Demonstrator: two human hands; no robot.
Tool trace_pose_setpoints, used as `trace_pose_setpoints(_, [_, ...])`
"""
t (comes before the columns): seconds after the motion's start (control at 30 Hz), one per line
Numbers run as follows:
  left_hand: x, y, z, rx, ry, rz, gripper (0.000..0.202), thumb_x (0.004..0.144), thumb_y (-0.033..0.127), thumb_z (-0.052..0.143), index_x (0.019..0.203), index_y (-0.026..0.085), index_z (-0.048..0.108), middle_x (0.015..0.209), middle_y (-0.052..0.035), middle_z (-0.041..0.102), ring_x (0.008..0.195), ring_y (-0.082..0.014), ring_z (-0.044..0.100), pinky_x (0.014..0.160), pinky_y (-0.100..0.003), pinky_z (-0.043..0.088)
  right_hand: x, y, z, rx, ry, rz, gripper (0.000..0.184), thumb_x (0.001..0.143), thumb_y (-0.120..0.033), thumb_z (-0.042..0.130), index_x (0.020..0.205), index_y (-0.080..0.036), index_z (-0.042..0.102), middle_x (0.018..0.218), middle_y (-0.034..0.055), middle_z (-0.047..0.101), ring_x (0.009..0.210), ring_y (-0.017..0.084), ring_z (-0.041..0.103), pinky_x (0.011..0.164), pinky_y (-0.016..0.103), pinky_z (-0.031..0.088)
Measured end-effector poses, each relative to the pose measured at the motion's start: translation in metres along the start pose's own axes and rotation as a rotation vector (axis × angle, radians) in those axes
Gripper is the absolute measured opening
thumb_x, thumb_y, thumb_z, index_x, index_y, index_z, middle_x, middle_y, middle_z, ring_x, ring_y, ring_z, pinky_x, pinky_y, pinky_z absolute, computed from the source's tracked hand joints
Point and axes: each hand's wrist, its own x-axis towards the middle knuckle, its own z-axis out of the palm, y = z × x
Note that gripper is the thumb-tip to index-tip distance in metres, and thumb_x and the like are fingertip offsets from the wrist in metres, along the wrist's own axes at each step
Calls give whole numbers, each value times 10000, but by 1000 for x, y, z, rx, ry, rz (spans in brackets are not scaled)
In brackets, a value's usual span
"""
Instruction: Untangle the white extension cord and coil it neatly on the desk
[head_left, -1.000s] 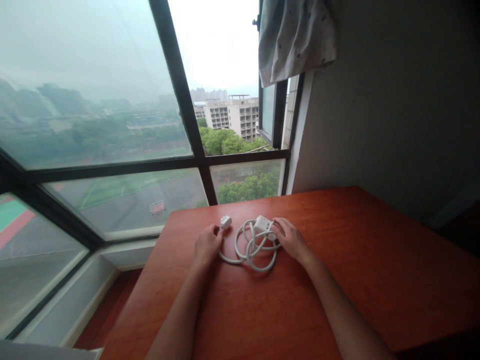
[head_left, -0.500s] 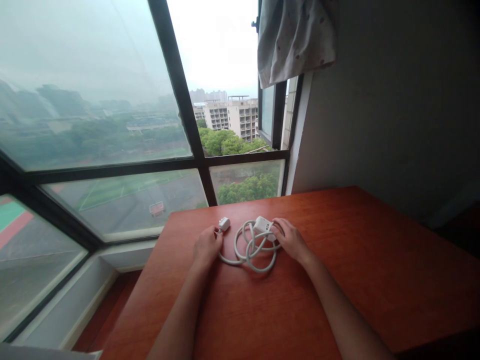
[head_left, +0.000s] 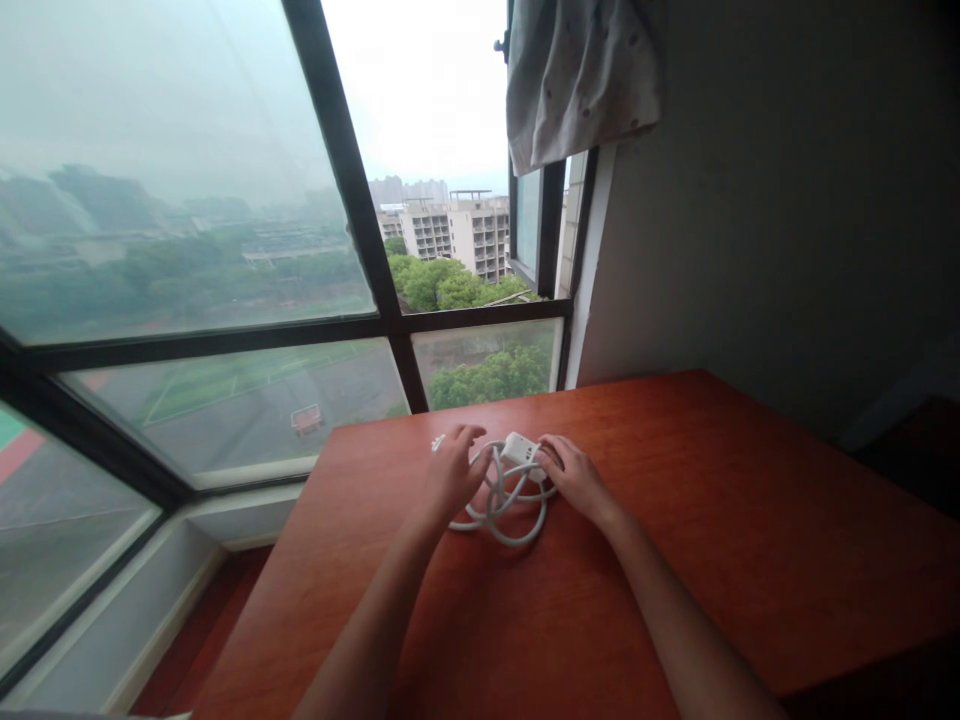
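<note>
A white power strip [head_left: 519,449] lies on the reddish-brown table, its thick white cord [head_left: 516,541] looped loosely in front of it. My right hand [head_left: 571,474] has its fingers closed around the strip's right end, where the cord also runs. Left of the loops is my left hand [head_left: 456,470], thumb and fingers apart, holding nothing and reaching over part of the cord. Behind that hand the white plug [head_left: 438,442] shows only its prongs and tip; the rest of it is hidden.
The wooden table [head_left: 525,630] reaches to a dark-framed window [head_left: 394,325] at the back and left. Its casement stands ajar under a hanging curtain [head_left: 581,90]. A grey wall [head_left: 735,250] rises on the right.
My left hand has let go of the plug and moved right, toward the power strip, with its fingers spread. My right hand stays at the strip. The view has shifted slightly.
</note>
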Motion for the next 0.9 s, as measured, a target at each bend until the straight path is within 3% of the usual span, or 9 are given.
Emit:
trace_pose_setpoints(0.13, [26, 15, 11, 9, -211, 117, 414, 779, 156, 576, 1190, 201, 603, 1199, -111, 598, 1051, -245, 603, 916, -353, 476, 0, -1, -1, 4, -7, 2, 290, 915, -392, 494, 1090, -203, 626, 1112, 99, 663, 1052, 238, 614, 939, 371, 473])
trace_pose_setpoints(0.23, [46, 19, 14, 9, -423, 92, 559, 646, 75, 602, 1188, 208, 625, 1182, -102, 615, 990, -238, 625, 821, -295, 500, 0, -2, -1, 10, -2, 5, 296, 911, -388, 503, 1108, -207, 628, 1114, 97, 662, 1052, 236, 615, 935, 369, 477])
trace_pose_setpoints(0.4, [67, 27, 15, 46, -597, 127, 425, 550, 106, 690, 959, 221, 708, 808, -20, 669, 716, -191, 619, 618, -227, 449, 0, -4, -2, 23, -33, 4, 307, 913, -373, 505, 1141, -202, 619, 1138, 103, 652, 1075, 237, 603, 957, 379, 470])
trace_pose_setpoints(0.5, [71, 29, 15, 106, -617, 164, 284, 566, 149, 701, 843, 210, 710, 674, -2, 638, 610, -169, 571, 552, -227, 398, -1, -5, -3, 64, -87, -10, 363, 911, -376, 514, 1212, -186, 583, 1219, 120, 613, 1140, 237, 575, 1006, 389, 448])
trace_pose_setpoints(0.63, [67, 25, 13, 34, -558, 119, 351, 553, 179, 717, 903, 199, 714, 771, -16, 678, 677, -177, 591, 574, -223, 408, -3, -5, -7, 69, -157, -69, 504, 819, -358, 644, 1287, -199, 545, 1322, 119, 547, 1245, 252, 506, 1074, 413, 398])
trace_pose_setpoints(0.8, [58, 15, 14, -28, -487, 41, 401, 577, 232, 726, 976, 191, 707, 785, -10, 676, 699, -181, 603, 576, -227, 429, 0, -4, -10, 27, -99, -96, 442, 756, -182, 623, 1197, -208, 609, 1195, 91, 615, 1141, 236, 569, 1021, 398, 447])
trace_pose_setpoints(0.9, [53, 7, 17, -43, -390, -9, 434, 596, 290, 747, 1015, 189, 702, 835, -32, 695, 747, -204, 628, 616, -250, 460, 2, -3, -9, 22, -63, -92, 400, 774, -166, 581, 1170, -213, 612, 1161, 79, 628, 1107, 226, 585, 1004, 389, 458])
